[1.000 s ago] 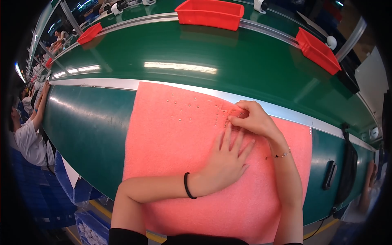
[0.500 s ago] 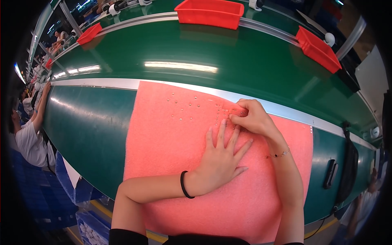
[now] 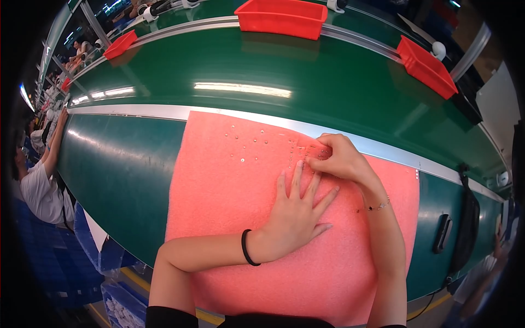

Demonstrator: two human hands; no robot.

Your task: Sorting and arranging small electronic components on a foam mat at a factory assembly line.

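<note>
A pink fuzzy cloth [image 3: 229,202] lies across the green bench in front of me. My left hand [image 3: 295,216] rests flat on it, fingers spread, with the longer fingertips beside small shiny pieces [image 3: 291,153] set in short rows. Just to the right, my right hand [image 3: 343,158] is curled over the same spot, thumb and fingers bent toward each other; whatever is between them is too small or hidden to name. More small round shiny pieces [image 3: 255,140] are scattered on the cloth's far left part.
Red bins [image 3: 281,21] stand along a metal rail past the green belt surface [image 3: 180,65]. A dark oblong object [image 3: 442,233] and a black strap-like item [image 3: 466,229] lie right of the cloth. At left a person in a white shirt [image 3: 46,191] sits near blue bins [image 3: 98,246].
The cloth's far left corner has shifted slightly to the right and nearer. My right thumb has moved a little to the left; my left hand stays in place.
</note>
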